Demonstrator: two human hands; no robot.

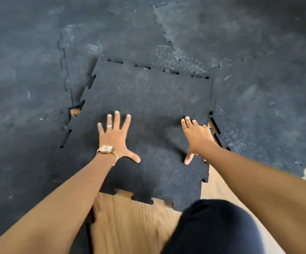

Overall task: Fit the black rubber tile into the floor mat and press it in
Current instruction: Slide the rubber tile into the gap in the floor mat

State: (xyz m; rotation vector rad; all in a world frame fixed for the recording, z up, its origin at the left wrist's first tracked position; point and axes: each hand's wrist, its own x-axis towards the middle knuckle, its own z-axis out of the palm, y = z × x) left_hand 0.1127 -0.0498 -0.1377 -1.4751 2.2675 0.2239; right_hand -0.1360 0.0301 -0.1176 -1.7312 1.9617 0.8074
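A black rubber tile (148, 96) with jigsaw edges lies in the middle of the head view, slightly skewed, its far and left edges overlapping the dusty floor mat (29, 79). My left hand (114, 136) rests flat on the tile with fingers spread; it wears a ring and a gold watch. My right hand (196, 138) lies flat near the tile's right edge, fingers apart, also ringed. Small gaps of wood show at the tile's left corner and right edge.
Bare wooden floor (130, 222) shows below the tile's near edge and at the right. My dark-clothed knee (212, 228) is at the bottom. Mat tiles surround the opening on the left, far side and right (267, 107).
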